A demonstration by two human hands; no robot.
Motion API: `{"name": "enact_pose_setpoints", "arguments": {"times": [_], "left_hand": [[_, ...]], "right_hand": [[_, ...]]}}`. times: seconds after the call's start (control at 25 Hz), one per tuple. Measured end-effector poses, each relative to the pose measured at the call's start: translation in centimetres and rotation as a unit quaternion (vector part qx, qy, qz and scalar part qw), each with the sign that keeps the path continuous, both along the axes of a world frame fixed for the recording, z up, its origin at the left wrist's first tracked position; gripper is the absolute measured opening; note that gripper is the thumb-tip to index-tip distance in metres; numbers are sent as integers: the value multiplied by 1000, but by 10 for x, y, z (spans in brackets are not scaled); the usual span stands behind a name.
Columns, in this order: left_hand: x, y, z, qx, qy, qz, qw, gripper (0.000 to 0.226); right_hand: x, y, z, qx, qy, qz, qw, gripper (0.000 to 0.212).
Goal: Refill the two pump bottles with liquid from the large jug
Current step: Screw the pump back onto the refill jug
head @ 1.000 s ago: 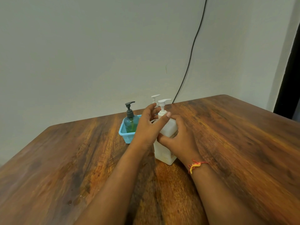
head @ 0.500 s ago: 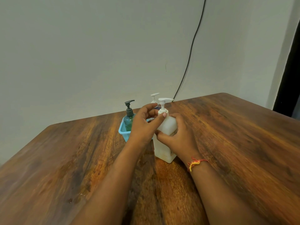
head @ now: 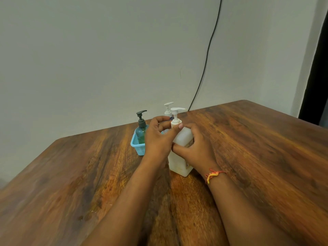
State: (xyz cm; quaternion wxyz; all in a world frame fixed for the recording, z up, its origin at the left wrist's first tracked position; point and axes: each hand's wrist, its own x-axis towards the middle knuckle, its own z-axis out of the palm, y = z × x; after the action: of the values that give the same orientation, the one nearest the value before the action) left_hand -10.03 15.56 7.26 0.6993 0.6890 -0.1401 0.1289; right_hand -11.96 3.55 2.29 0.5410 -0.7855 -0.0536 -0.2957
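A large white jug [head: 178, 164] with a white pump top stands upright on the wooden table [head: 257, 157]. My right hand [head: 197, 148] grips the jug's body from the right. My left hand [head: 159, 137] pinches the pump's white collar at the jug's neck with thumb and fingers. Behind my left hand, a blue-green pump bottle [head: 141, 129] with a dark pump stands in a small blue basket [head: 137, 147]. A second bottle's white pump [head: 168, 108] shows above my left hand; its body is hidden.
A black cable [head: 206, 61] runs down the grey wall to the table's far edge. A dark doorway [head: 317, 68] lies at the far right. Bare wooden tabletop stretches to the left, right and front of the jug.
My left thumb has slid from the jug's shoulder up onto the pump collar, and the fingers have closed round the neck. My right hand keeps its grip on the jug.
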Motion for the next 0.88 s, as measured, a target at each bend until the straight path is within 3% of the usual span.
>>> {"name": "enact_pose_setpoints", "arguments": {"times": [0.16, 0.4, 0.56, 0.88], "left_hand": [[-2, 14, -2, 47, 22, -16, 999, 46], [-34, 43, -23, 205, 66, -22, 976, 47], [-37, 28, -20, 247, 31, -35, 968, 34], [21, -84, 2, 253, 17, -112, 961, 45]], "right_hand": [[4, -2, -2, 20, 32, 42, 998, 69], [-5, -29, 1, -38, 185, 134, 973, 95], [-17, -51, 10, -64, 191, 84, 976, 90], [16, -148, 50, -29, 184, -50, 981, 58]]}}
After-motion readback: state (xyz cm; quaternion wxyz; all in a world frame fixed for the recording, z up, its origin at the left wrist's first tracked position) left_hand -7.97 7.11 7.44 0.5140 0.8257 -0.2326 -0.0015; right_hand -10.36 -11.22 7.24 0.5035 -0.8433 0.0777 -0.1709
